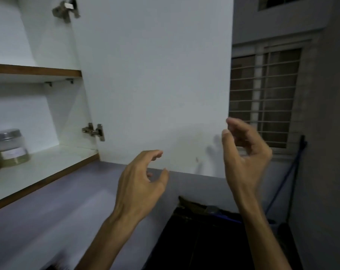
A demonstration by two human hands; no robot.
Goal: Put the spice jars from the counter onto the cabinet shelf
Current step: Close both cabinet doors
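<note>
One clear spice jar point(9, 148) with a metal lid and greenish contents stands on the lower cabinet shelf point(48, 168) at the far left. The white cabinet door point(155, 75) is swung wide open in the middle of the view. My left hand point(141, 182) hovers just below the door's bottom edge, fingers curled and apart, holding nothing. My right hand point(243, 152) is raised by the door's lower right corner, fingers loosely spread, also empty. The counter is out of view.
An upper shelf point(34, 71) with a brown edge sits above the jar's shelf. Two metal hinges point(94, 131) join the door to the cabinet. A barred window point(262, 98) lies to the right, a dark object point(204, 230) below, and a blue handle point(294, 172) leans on the wall.
</note>
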